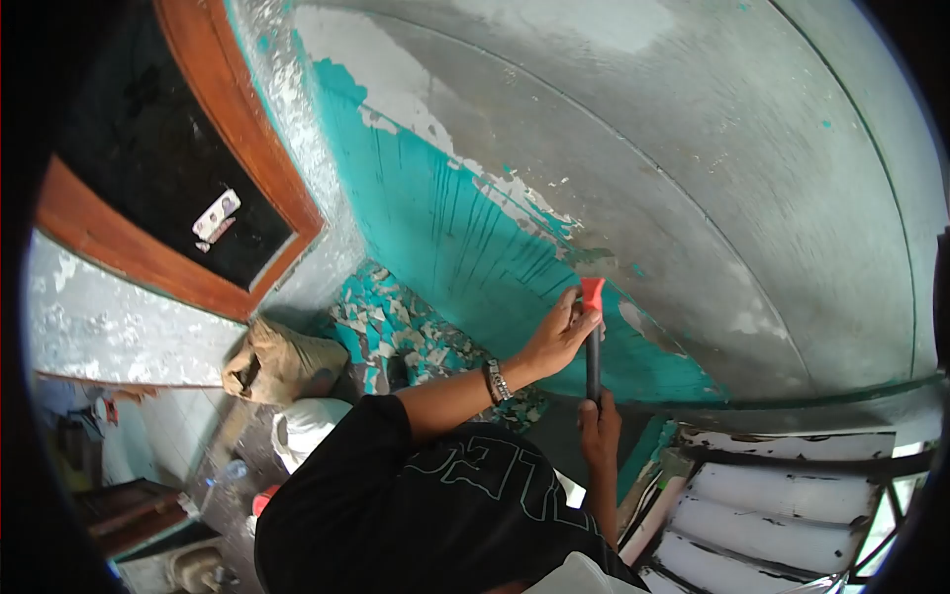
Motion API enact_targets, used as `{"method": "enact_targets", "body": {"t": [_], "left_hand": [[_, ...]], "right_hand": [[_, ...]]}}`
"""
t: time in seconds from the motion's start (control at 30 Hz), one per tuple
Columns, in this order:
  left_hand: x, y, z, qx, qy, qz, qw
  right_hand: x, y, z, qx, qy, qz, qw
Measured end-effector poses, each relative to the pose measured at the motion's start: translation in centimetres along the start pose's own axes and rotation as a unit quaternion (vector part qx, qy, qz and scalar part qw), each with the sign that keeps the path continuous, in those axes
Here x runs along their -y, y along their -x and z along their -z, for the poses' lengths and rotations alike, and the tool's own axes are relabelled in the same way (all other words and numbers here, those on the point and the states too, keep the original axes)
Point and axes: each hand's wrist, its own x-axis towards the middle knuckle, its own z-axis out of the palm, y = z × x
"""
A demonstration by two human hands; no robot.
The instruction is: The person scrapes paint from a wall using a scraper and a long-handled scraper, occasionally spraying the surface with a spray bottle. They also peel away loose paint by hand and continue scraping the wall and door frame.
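Observation:
A long-handled scraper (593, 361) with a black shaft and a red head stands against the wall. Its red end meets the ragged edge where turquoise paint (426, 208) borders bare grey plaster (633, 198). My left hand (556, 342), with a bracelet (498, 381) at its wrist, closes around the scraper just below the red head. Lower down, my right hand (600, 428) grips the black shaft. Whether a blade sits at the red tip is too small to make out.
Peeled turquoise and white paint flakes (406, 327) cover the floor along the wall. A brown sack (287, 361) and a white sack (307, 431) stand at left, below an orange-brown window frame (282, 198). White louvred panels (772, 505) lean at lower right.

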Motion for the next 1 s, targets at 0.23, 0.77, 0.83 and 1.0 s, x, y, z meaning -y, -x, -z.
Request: {"method": "enact_targets", "body": {"t": [0.23,0.77,0.83,1.0], "left_hand": [[0.8,-1.4,-2.3,-0.064,0.123,0.041,0.99],[0.1,-3.0,-2.3,-0.105,0.143,-0.004,0.984],[-0.1,-3.1,-1.8,-0.091,0.138,-0.009,0.986],[0.2,-4.0,0.5,-0.133,0.141,-0.02,0.981]], "right_hand": [[-0.5,0.5,1.8,0.055,-0.063,0.027,0.996],[-1.3,-0.1,2.2,0.015,-0.047,0.062,0.997],[-1.6,-0.5,1.7,0.004,-0.009,0.084,0.996],[0.7,-2.9,1.3,0.023,0.015,0.107,0.994]]}}
